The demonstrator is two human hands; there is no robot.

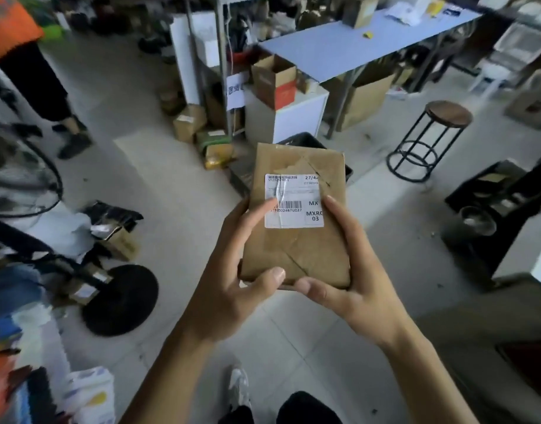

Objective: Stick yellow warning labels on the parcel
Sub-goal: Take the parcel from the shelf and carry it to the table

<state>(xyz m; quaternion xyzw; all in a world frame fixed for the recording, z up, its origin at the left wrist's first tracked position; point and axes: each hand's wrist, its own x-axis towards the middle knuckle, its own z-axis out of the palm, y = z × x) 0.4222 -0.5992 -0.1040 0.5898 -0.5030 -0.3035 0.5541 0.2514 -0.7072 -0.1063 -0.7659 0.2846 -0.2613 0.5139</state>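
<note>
A flat brown cardboard parcel (300,249) is held up in front of me over the floor, with a white shipping label (293,200) stuck on its upper face. My left hand (232,273) grips the parcel's left edge, thumb on the near corner and index finger lying across the label. My right hand (345,270) grips the right edge, thumb at the near edge and fingers along the side. A small yellow label (367,34) lies far off on the blue table (339,53). No yellow label shows on the parcel's visible face.
A black round stool (431,139) stands to the right. Cardboard boxes (275,81) crowd the shelving ahead. A fan base (121,299) and loose packets lie on the floor at left. Another person's legs (49,93) stand at the upper left.
</note>
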